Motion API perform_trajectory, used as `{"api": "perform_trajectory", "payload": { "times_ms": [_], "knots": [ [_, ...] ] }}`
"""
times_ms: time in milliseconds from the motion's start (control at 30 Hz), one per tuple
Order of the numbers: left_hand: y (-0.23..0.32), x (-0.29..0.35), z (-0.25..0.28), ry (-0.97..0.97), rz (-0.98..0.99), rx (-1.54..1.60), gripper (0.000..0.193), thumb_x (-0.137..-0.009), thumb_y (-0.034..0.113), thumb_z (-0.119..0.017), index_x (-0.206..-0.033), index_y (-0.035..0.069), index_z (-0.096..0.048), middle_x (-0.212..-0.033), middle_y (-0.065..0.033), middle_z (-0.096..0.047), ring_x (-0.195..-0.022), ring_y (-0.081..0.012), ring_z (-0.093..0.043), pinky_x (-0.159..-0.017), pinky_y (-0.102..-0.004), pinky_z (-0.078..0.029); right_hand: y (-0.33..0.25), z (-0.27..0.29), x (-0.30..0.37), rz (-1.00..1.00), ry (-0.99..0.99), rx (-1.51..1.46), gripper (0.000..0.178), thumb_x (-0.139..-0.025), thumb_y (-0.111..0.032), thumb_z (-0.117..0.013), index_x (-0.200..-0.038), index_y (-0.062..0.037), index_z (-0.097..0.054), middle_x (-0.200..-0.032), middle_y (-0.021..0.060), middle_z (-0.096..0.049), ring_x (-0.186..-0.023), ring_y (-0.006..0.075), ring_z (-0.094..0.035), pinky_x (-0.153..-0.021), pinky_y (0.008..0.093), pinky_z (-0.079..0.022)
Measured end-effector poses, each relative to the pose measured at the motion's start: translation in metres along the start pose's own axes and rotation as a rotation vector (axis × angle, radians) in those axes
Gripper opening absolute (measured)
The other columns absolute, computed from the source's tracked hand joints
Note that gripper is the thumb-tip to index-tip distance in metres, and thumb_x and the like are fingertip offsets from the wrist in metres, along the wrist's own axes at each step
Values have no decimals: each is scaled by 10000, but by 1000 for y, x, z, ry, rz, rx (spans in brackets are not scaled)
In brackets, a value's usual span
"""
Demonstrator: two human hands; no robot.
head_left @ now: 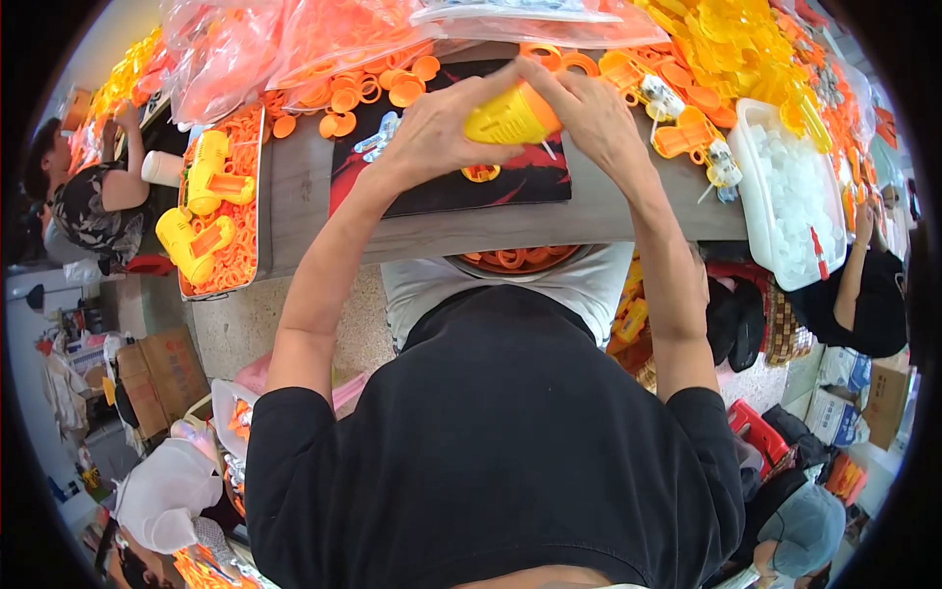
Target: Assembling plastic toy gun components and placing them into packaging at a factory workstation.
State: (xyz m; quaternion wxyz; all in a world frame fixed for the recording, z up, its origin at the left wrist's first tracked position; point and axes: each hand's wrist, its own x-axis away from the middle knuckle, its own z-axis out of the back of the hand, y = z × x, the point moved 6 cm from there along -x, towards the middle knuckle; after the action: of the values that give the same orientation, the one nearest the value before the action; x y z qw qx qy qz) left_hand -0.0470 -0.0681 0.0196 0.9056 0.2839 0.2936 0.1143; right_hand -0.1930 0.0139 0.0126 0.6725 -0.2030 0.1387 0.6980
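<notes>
Above a black and red mat, I hold a yellow plastic toy body with an orange ring end between both hands. My left hand wraps its yellow side, fingers curled beneath. On the orange end sits my right hand, its fingers closed round the rim. A thin white piece sticks out below the toy body. Under it on the mat lies a small orange and yellow round part. Near my left wrist is a light-blue small part.
At left, a tray of orange rings carries yellow toy bodies. Orange caps lie along the back beside plastic bags. Toward the right are toy halves with white mechanisms and a white bin of translucent pieces. Other people work on both sides.
</notes>
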Motion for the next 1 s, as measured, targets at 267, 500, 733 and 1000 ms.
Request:
{"api": "perform_trajectory", "payload": {
  "times_ms": [267,500,733,1000],
  "knots": [
    [36,23,-12,-256,-82,-48,802,-673,269,-794,-1420,284,-504,-1096,-91,-625,-872,-300,-673,-707,-421,-550,-27,15,1,-428,-46,-1245,457,-1034,-410,-468,-1051,7,-653,-947,66,-659,-923,167,-604,-877,303,-465],
    [38,21,-18,-312,-161,-2,762,-634,202,-816,-1351,233,-559,-1189,-82,-614,-949,-312,-669,-712,-429,-552,-36,15,12,-327,-8,-1239,359,-1015,-228,-433,-984,55,-651,-996,99,-671,-937,176,-627,-877,299,-475],
    [26,19,-2,-230,-76,1,826,-684,208,-810,-1441,141,-486,-1248,-128,-603,-963,-330,-670,-810,-396,-550,-29,-5,-18,-344,-88,-1262,401,-1020,-307,-460,-974,29,-675,-976,94,-672,-918,178,-629,-858,281,-474],
    [-26,101,27,65,713,1065,826,-861,324,-713,-1518,29,-308,-1358,-148,-543,-1140,-225,-624,-958,-341,-521,205,-16,28,-578,-1,-53,229,-875,-223,-660,-1000,-39,-714,-876,130,-727,-724,267,-692,-705,374,-537]
  ]
}}
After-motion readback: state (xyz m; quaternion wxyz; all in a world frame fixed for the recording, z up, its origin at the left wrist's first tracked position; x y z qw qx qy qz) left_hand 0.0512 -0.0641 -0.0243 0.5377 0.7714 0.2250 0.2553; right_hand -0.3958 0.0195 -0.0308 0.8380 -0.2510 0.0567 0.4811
